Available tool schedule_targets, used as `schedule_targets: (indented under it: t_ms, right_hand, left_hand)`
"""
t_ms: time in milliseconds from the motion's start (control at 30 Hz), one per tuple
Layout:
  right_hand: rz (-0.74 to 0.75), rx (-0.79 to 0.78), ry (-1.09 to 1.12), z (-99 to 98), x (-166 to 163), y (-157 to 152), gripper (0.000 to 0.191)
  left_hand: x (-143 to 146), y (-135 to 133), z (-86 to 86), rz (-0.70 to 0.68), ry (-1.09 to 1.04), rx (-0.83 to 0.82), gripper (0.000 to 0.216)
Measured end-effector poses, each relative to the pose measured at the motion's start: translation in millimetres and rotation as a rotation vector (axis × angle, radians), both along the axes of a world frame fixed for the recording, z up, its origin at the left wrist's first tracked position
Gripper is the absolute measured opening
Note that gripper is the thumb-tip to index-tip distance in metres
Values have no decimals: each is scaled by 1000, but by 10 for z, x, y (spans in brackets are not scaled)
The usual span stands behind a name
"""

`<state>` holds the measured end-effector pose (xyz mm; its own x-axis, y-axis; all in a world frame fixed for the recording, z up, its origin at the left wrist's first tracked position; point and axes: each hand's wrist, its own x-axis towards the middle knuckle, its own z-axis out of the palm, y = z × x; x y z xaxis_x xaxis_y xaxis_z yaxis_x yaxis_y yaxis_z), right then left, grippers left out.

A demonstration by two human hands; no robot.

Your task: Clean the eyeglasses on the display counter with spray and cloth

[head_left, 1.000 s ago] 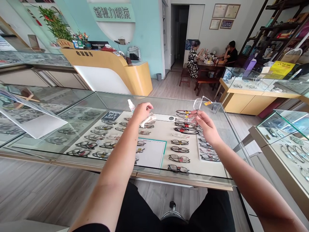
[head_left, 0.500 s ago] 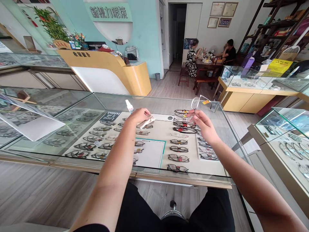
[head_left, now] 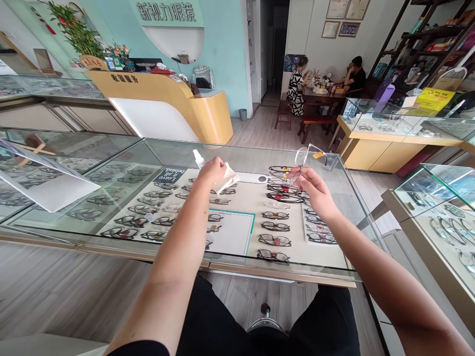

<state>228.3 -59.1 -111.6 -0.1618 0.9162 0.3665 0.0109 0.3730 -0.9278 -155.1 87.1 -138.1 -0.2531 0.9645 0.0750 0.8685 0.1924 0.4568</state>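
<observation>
Left hand (head_left: 213, 171): closed on cloth (head_left: 227, 179) (grip partly hidden).
Right hand (head_left: 313, 188): fingertips pinched on glasses (head_left: 302, 156).
Glasses: raised above counter (head_left: 260, 273), apart from cloth.
Bottle (head_left: 199, 158): beside left hand, base hidden.
Progress: both in hand; cloth not yet at glasses.

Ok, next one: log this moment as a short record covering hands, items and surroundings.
left hand: holds a cream cloth
right hand: holds up a pair of glasses with an orange tag
contact: cloth and glasses apart
nearby: white bottle just beyond the left hand
work surface: glass-topped display case
inside case: rows of spectacle frames
background: wooden-fronted counter; two people at a table
</observation>
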Motion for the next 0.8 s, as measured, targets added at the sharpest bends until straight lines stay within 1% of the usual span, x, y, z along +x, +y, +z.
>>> schedule_targets:
  t_ms: [67, 133, 233, 367, 433, 533, 667, 800]
  right_hand:
    - [-6, 5, -7, -1, 1, 2, 43]
    - [-7, 9, -12, 0, 1, 0, 44]
    - [-3, 12, -8, 0, 1, -4, 43]
    - [4, 18, 4, -8, 5, -1, 41]
    - [10, 25, 12, -9, 7, 4, 39]
    - [12, 26, 11, 2, 7, 6, 37]
    - [8, 22, -5, 35, 3, -4, 37]
    - [13, 29, 9, 76, -5, -30, 36]
  left_hand:
    - [-7, 29, 12, 35, -38, 26, 25]
    - [-19, 54, 21, 38, -74, 48, 25]
    - [-43, 60, 23, -1, -117, 64, 25]
    - [-54, 8, 31, -51, -161, 44, 36]
    - [-39, -28, 60, -58, -179, 56, 37]
    - [9, -78, 154, -51, -209, 117, 35]
    - [123, -164, 339, -56, -280, 229, 32]
    - [358, -314, 507, -150, -500, 389, 32]
